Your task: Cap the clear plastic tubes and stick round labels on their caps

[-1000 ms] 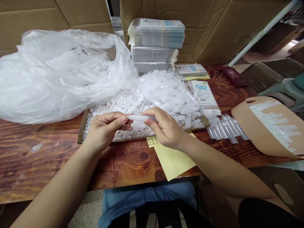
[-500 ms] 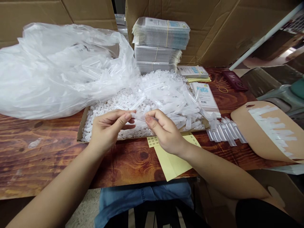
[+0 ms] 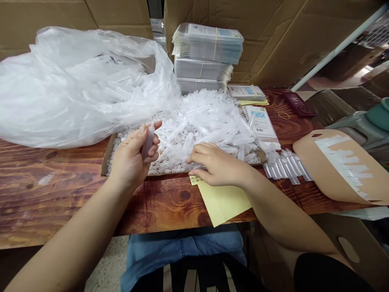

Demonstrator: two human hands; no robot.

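In the head view, my left hand [image 3: 133, 156] is closed around a small frosted plastic tube [image 3: 148, 142], held upright between thumb and fingers. My right hand [image 3: 215, 164] rests low over the front edge of a shallow cardboard tray [image 3: 105, 166], fingers bent and thumb apart from them. Its thumb lies close to a yellow label sheet [image 3: 225, 202] with small printed marks, and its fingertips are among the plastic pieces. The tray is heaped with clear tubes [image 3: 212, 117] and small white caps [image 3: 165, 156].
A large clear plastic bag [image 3: 75, 93] of tubes bulges at left. Banded stacks of printed packets [image 3: 209, 44] stand behind the tray. A row of tubes [image 3: 287, 166] lies at right beside a tan plastic sheet [image 3: 334, 170] with white strips. A dark red device [image 3: 298, 103] lies farther back.
My hands were together at the frosted tube and have parted. The left has drawn the tube up and left; the right has let go and lowered to the tray's front edge.
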